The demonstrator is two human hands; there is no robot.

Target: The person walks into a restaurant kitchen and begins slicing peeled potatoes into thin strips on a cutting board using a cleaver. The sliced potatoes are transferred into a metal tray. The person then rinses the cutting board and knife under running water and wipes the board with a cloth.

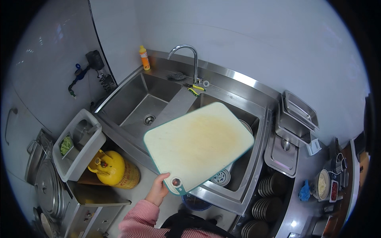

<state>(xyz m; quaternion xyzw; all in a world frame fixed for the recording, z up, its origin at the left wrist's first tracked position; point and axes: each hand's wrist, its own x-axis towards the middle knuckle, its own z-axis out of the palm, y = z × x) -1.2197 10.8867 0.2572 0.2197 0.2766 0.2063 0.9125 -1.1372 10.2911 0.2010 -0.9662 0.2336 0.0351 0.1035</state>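
My left hand [158, 188] grips a pale rectangular cutting board [199, 145] with a green rim. The thumb rests on the near corner, beside the hole in the board; the other fingers are mostly hidden under it. The board's surface has a yellowish-brown stain. It is held up over the right basin [242, 169] of a stainless-steel double sink, and hides much of that basin. Below its edge a bowl with a blue pattern [221, 178] shows in the basin. My right hand is out of view.
A chrome faucet [195, 64], pliers with yellow-green handles [196, 88], a scouring pad [176, 76] and a yellow bottle [144, 59] stand or lie at the sink's back. A yellow gas cylinder [114, 169] is left. Metal pans [294, 119] and stacked plates [269, 184] are right.
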